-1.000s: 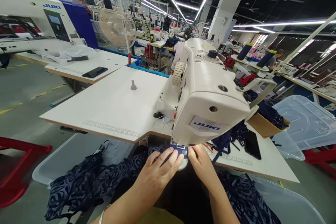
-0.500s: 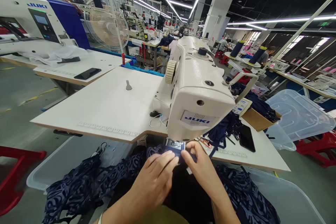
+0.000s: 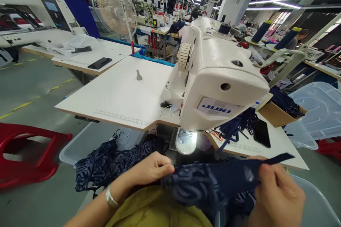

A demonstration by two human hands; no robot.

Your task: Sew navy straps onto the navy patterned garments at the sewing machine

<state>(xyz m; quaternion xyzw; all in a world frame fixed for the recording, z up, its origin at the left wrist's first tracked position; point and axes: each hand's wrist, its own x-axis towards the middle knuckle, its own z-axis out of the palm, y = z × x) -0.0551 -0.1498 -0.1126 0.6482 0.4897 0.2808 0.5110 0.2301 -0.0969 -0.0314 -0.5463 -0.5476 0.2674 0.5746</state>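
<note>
Fabric (image 3: 221, 177), navy and partly patterned, stretches between two bare hands just above the lap. The left hand (image 3: 154, 170) pinches the patterned end between thumb and fingers; the right hand (image 3: 281, 189) grips the plain end, where a thin tip sticks out past the fingers. Blur hides any stitching.

Handling it well, I judge, means even tension from both pinches: taut enough to lie flat, gentle enough not to distort the edge, and kept clear of the machine.

Half a second earlier, the two hands are close together at the machine, with navy cloth beneath its head. Now they are wide apart and nearer the body, the cloth is drawn out between them, and the lit, round-ended plate (image 3: 186, 143) shows just ahead.

Left of the left hand, patterned garments (image 3: 96, 170) lie over a clear bin (image 3: 66, 154). Beyond both hands stands a white sewing machine (image 3: 226, 78); ahead of the right hand lies a black phone (image 3: 261, 133). Farthest, ahead and left, is a wire fan (image 3: 114, 14).
</note>
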